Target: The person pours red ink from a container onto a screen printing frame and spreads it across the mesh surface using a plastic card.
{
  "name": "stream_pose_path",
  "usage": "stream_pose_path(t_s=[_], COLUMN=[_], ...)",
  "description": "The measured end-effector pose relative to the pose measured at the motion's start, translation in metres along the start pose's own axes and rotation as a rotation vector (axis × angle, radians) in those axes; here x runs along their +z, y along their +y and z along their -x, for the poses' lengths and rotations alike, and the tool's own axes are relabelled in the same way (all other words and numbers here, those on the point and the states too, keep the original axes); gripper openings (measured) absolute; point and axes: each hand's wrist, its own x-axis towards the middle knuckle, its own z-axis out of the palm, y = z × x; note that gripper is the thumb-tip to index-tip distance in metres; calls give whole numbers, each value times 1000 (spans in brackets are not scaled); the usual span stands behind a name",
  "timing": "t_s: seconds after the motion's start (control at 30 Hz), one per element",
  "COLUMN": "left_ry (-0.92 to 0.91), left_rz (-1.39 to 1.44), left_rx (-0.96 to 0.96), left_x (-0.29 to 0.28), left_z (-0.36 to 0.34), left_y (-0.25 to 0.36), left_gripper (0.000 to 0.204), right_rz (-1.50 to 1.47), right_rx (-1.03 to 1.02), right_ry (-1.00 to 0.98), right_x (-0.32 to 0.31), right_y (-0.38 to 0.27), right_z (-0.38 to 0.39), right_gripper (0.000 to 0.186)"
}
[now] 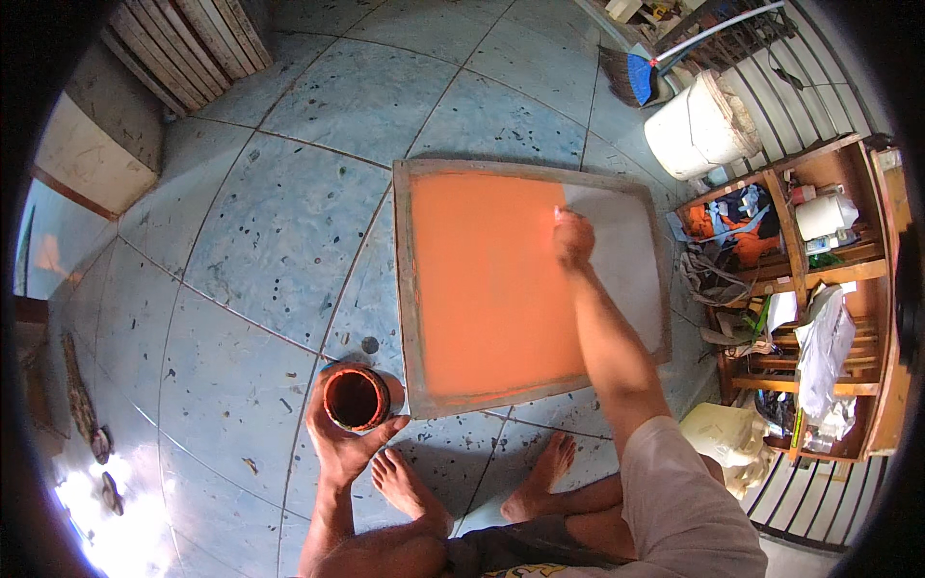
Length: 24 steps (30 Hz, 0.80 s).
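A framed mesh screen (501,289) lies on the tiled floor in front of me. Most of its mesh carries an orange coat, while a strip along the right side is still pale grey. My left hand (337,433) is wrapped round a round container (356,397) beside the frame's near left corner; its rim is smeared orange and the inside looks dark red. Over the far right part of the screen, my right hand (575,241) is closed at the border between orange and grey. A small pale tip shows by its fingers, but what it holds is mostly hidden.
Stained blue tiles (279,231) surround the frame, and my bare feet (409,489) stand just before its near edge. On the right are a wooden shelf (771,279) of cloths and bottles, a white bucket (699,130) and a blue broom (631,77). More frames (183,53) lean at far left.
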Motion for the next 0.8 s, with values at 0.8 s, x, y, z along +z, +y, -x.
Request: stream_pose_path(t_s=[0.8], left_ry=[111], left_rz=[-68], left_rx=[-24], left_x=[-18], left_z=[-26], left_y=[-17], left_gripper=[72], right_rz=[207], right_rx=[245], right_ry=[-371], right_x=[20], right_y=[-14], right_z=[-79], right_gripper=[20])
